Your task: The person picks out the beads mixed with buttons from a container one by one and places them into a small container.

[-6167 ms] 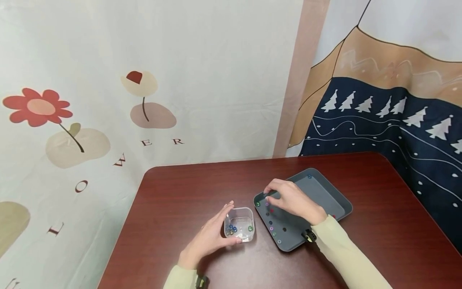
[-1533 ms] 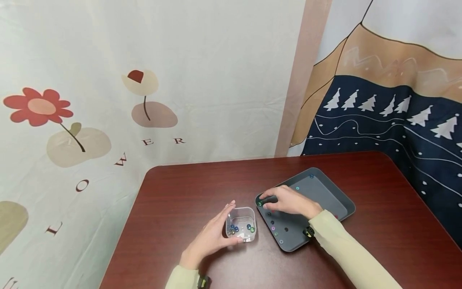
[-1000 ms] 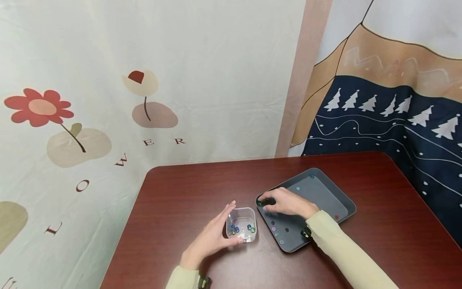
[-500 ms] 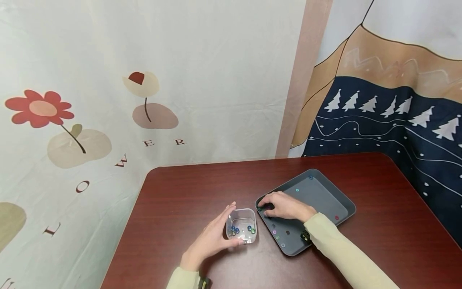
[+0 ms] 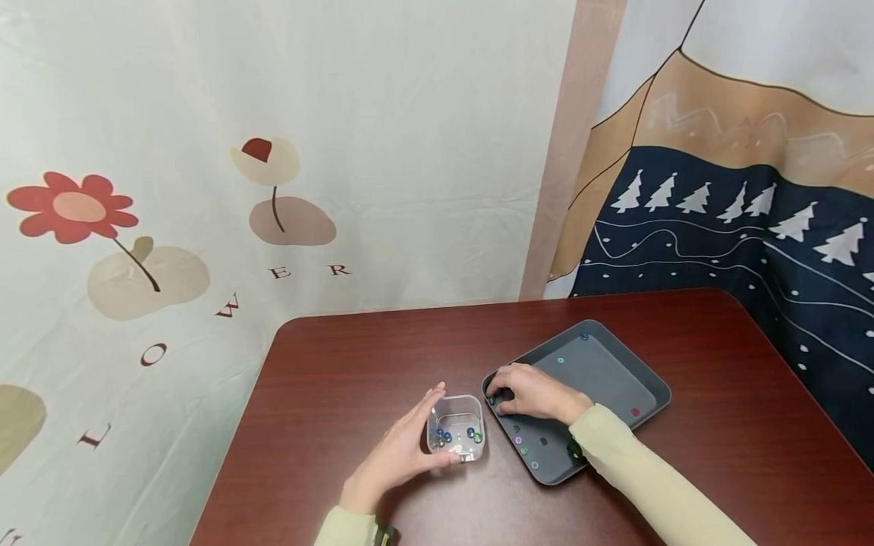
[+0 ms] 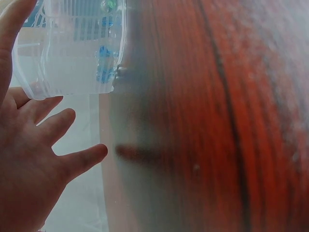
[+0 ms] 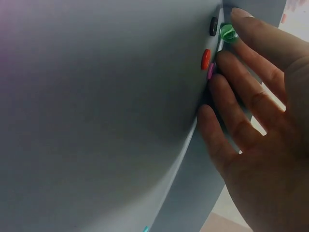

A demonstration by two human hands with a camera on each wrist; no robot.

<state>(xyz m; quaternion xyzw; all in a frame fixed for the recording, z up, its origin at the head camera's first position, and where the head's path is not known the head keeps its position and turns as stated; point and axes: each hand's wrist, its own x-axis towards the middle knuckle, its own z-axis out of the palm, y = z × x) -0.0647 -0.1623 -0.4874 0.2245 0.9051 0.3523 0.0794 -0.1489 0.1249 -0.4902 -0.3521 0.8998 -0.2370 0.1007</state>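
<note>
A clear plastic container (image 5: 479, 413) stands on the table, gripped by my left hand (image 5: 392, 459) between thumb and forefinger; the other fingers spread beside it in the left wrist view. Inside lie several blue marbles (image 5: 471, 432) and a green marble (image 5: 477, 437). Over the near-left corner of the grey tray (image 5: 608, 375), my right hand (image 5: 542, 393) has another green marble (image 7: 228, 33) between its thumb and forefinger tips, against the tray wall. Close to those fingertips are a black disc (image 7: 213, 26), a red disc (image 7: 205, 59) and a partly covered purple one (image 7: 210, 71).
Elsewhere in the tray are a blue marble (image 5: 584, 335) at the far corner, a turquoise ring (image 5: 561, 360), a red piece (image 5: 636, 412) and several small rings along the near side, such as a pink ring (image 5: 518, 440). A printed curtain (image 5: 410, 152) hangs behind the table (image 5: 369, 356).
Since the oldest frame, a blue marble has joined the green one in the container. Lately my right hand has slid slightly nearer along the tray edge, the marble shifting with it. The left hand stays.
</note>
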